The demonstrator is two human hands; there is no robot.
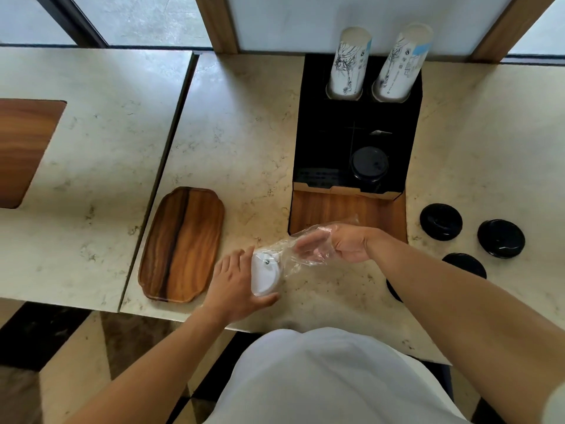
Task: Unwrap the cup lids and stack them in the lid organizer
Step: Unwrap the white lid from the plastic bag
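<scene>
My left hand [235,286] grips a stack of white cup lids [263,275] near the counter's front edge. A clear plastic wrap [301,244] trails off the stack to the right. My right hand [339,243] is closed on that wrap, with its fingers inside the plastic. The black lid organizer [357,130] stands behind my hands and holds a stack of black lids [369,165] in one slot. Loose black lids lie on the counter to the right: one [441,221], another [500,238], and a third [466,264] partly hidden by my right forearm.
Two stacks of paper cups [351,62] [400,62] stand in the organizer's rear slots. A wooden tray [183,243] lies left of my hands. A gap [171,157] separates this counter from another one to the left with a wooden inset [24,148].
</scene>
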